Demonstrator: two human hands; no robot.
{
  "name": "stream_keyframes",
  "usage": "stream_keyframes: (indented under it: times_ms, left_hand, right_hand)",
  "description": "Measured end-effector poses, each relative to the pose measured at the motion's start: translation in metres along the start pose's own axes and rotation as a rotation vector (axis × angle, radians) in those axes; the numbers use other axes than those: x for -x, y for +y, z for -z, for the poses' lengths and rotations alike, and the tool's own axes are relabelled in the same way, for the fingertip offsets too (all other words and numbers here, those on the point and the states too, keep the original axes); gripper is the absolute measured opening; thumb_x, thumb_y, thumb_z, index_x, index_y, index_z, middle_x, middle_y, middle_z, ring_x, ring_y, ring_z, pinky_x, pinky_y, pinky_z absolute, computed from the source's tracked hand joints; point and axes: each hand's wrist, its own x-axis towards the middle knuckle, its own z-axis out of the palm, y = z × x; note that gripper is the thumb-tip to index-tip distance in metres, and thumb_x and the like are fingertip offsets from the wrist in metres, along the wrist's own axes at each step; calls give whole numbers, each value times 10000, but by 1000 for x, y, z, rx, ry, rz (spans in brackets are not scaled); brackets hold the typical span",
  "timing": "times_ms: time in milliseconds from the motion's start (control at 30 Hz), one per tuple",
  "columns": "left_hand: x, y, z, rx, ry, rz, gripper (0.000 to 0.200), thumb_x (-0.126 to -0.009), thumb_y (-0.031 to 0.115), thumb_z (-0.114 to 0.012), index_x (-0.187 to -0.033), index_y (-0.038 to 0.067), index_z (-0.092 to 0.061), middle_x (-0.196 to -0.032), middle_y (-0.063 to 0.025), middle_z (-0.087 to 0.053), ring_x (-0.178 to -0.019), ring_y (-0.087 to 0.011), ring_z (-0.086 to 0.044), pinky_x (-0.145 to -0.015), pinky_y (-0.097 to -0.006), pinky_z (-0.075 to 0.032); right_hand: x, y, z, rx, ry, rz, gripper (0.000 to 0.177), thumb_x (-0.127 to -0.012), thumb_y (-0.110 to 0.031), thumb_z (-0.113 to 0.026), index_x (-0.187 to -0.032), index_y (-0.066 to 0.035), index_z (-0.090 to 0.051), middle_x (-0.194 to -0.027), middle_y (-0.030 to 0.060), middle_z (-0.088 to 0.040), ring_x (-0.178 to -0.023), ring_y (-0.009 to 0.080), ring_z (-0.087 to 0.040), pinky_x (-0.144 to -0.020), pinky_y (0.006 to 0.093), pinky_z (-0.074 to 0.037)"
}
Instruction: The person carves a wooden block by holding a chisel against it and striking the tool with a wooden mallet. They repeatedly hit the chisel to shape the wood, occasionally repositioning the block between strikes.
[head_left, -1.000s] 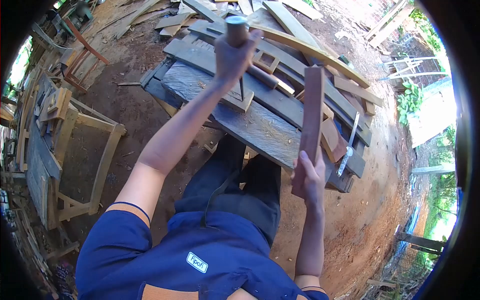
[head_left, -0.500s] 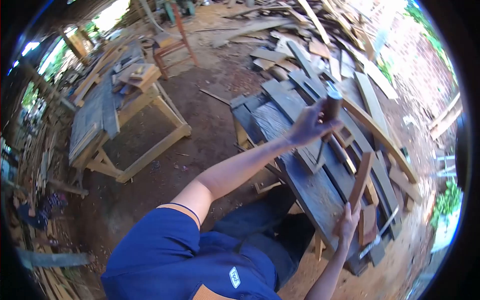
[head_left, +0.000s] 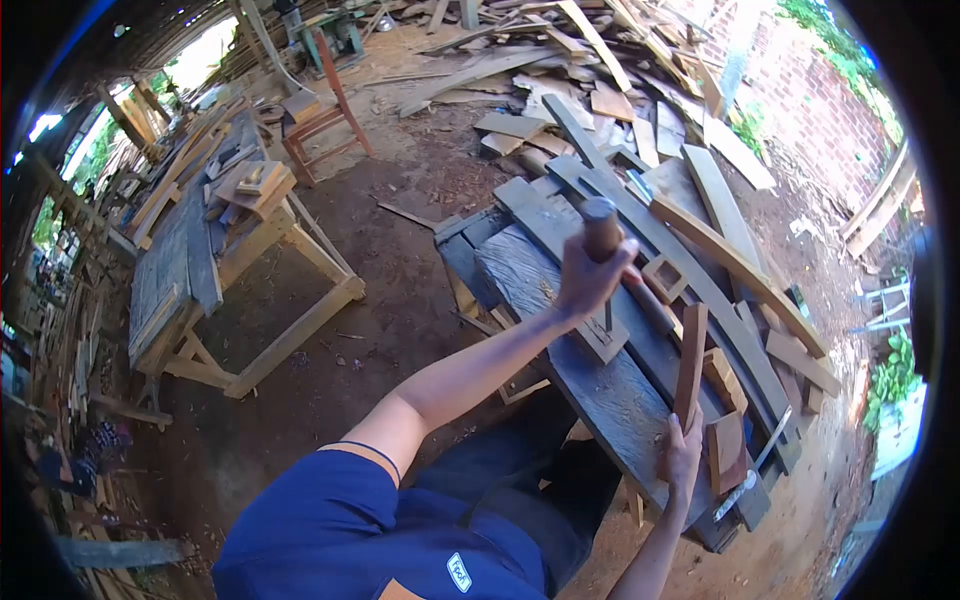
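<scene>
My left hand (head_left: pixel 588 280) is wrapped round the thick wooden handle of a chisel (head_left: pixel 602 238), whose top end carries a metal ring. The blade points down at a wooden piece (head_left: pixel 598 347) lying on the dark workbench (head_left: pixel 590 385); my hand hides much of the blade. Nearer my body, my right hand (head_left: pixel 680 455) grips the lower end of a reddish-brown wooden bar (head_left: pixel 690 365), its free end pointing away from me. Just right of that hand sit a brown wood block (head_left: pixel 727 447) and a long thin tool with a pale handle (head_left: pixel 738 494).
Long planks (head_left: pixel 740 265) and a small wooden frame (head_left: pixel 664 278) lie along the bench's right side. Scrap boards (head_left: pixel 600 100) are heaped beyond it. A second workbench (head_left: pixel 170 260) stands left, near a red-brown chair (head_left: pixel 335 110). Wood lines the left edge.
My left hand has moved leftward over the wooden piece with the chisel, now more upright. The bar in my right hand has swung left. The whole view has shifted slightly.
</scene>
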Motion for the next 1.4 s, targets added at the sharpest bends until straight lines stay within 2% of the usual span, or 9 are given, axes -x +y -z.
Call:
stream_keyframes:
  times_ms: [33, 67, 133, 233, 300, 433, 567, 967, 1400]
  left_hand:
    - [-2, 3, 5, -23, -17, -28, 105, -865, 67, -630, -837, 27, -537, -663, -33, -581, -520, -104, -621, -503, -255, -566]
    - [-3, 10, 6, 19, 36, -15, 105, -867, 68, -630, -848, 31, -534, -652, -35, -578, -509, -111, -619, -483, -252, -552]
    - [-10, 23, 8, 69, 148, -3, 116, -867, 69, -631, -889, 40, -521, -607, -37, -560, -468, -124, -586, -435, -260, -507]
    - [-20, 31, 24, 101, 222, -40, 157, -873, 80, -640, -930, 57, -496, -537, -14, -502, -400, -110, -499, -380, -272, -432]
    - [-23, 38, 31, 124, 300, -22, 155, -882, 109, -646, -849, 75, -499, -533, 0, -474, -380, -93, -453, -364, -255, -379]
    - [-33, 40, 51, 108, 389, 0, 319, -890, 175, -653, -645, 100, -464, -524, 7, -441, -399, -99, -424, -393, -255, -358]
    - [-40, 36, 62, 72, 438, -13, 340, -890, 193, -656, -632, 97, -456, -527, 1, -437, -420, -108, -424, -416, -272, -361]
    - [-29, 14, 51, 107, 390, 65, 321, -891, 206, -662, -664, 99, -461, -544, 2, -458, -429, -108, -436, -428, -270, -373]
    - [-37, 6, 59, 84, 378, 81, 312, -885, 182, -666, -680, 96, -448, -538, -7, -463, -420, -114, -449, -409, -272, -372]
  right_hand:
    - [0, 6, 1, -4, -14, -19, 552, -922, -253, -543, -1433, -157, -357, -977, 158, -640, -812, 259, -650, -747, 385, -493]
    - [5, -4, 3, -3, -8, -32, 552, -922, -253, -543, -1433, -157, -357, -977, 158, -640, -812, 259, -650, -747, 385, -493]
    - [10, -27, 5, 16, -24, -107, 563, -915, -280, -549, -1432, -170, -355, -1089, 194, -634, -985, 328, -642, -871, 422, -462]
    - [9, -20, 0, 75, 3, -99, 570, -910, -310, -552, -1428, -177, -355, -1089, 212, -635, -987, 350, -648, -854, 434, -469]
    - [12, -22, -1, 105, 34, -18, 572, -910, -341, -548, -1426, -185, -355, -1064, 227, -642, -999, 368, -646, -853, 445, -470]
    - [16, -33, 3, 143, 13, -127, 571, -914, -371, -542, -1424, -201, -351, -995, 220, -659, -983, 388, -648, -846, 461, -471]
    - [13, -27, 1, 138, 8, -120, 561, -920, -383, -531, -1422, -209, -349, -988, 222, -660, -980, 413, -641, -836, 475, -471]
    - [18, -30, -1, 185, 36, -82, 561, -930, -390, -521, -1428, -226, -325, -1079, 265, -641, -1026, 458, -611, -862, 504, -465]
    - [17, -27, -1, 188, 43, -73, 573, -928, -402, -518, -1433, -219, -319, -1096, 267, -639, -1039, 454, -608, -868, 505, -465]
